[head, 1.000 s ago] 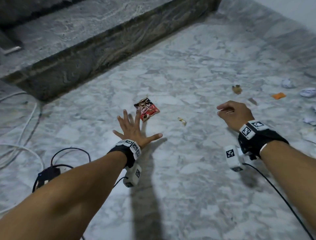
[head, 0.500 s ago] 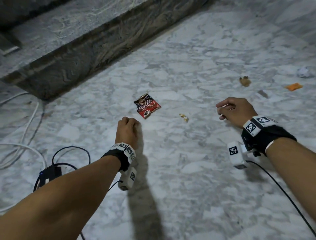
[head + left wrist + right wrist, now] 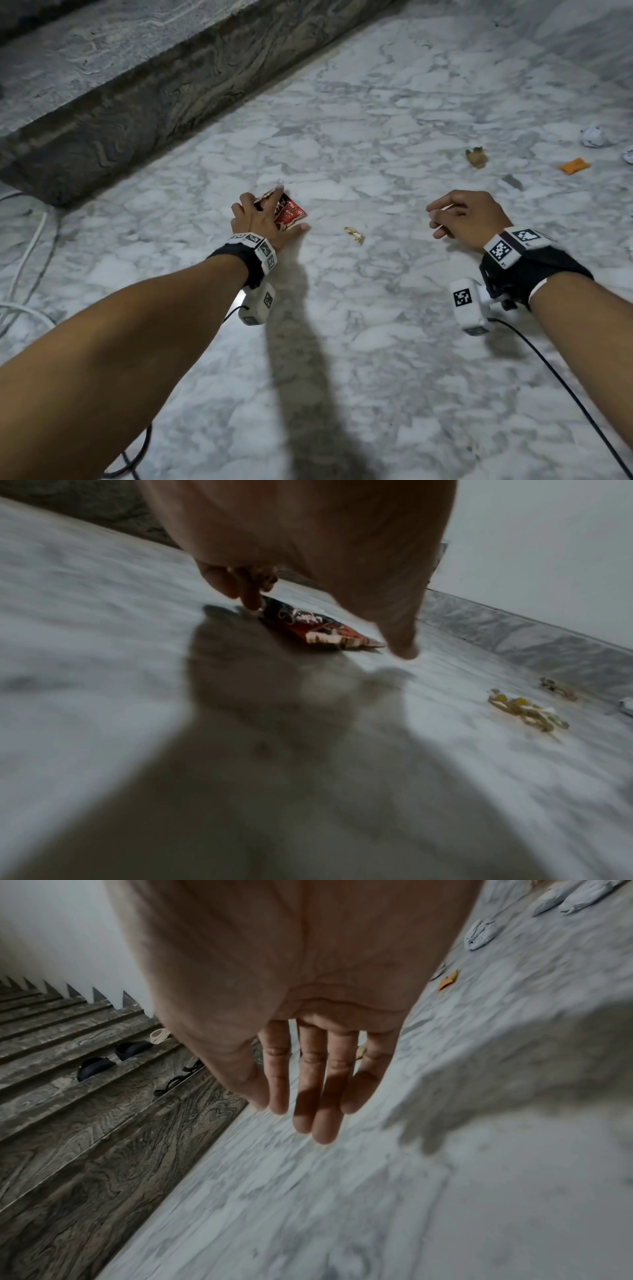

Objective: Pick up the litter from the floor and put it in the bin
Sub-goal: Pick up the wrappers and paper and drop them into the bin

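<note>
Fingertips of our left hand (image 3: 261,223) are down on the red sachet (image 3: 290,215), centre-left of the head frame; the wrist view shows fingers (image 3: 249,597) touching its far edge and the thumb spread beside its near corner, the sachet flat on the marble floor (image 3: 342,342). Right hand (image 3: 460,219), centre-right, hangs loosely curled and holds nothing. Yellow scrap (image 3: 354,235) lies between our hands. Orange wrapper (image 3: 574,166) and crumpled paper (image 3: 594,136) lie upper right. Dark stone step (image 3: 137,99) runs across the upper left.

Marble floor (image 3: 342,342): red sachet (image 3: 291,214), gold wrapper (image 3: 354,235).
</note>
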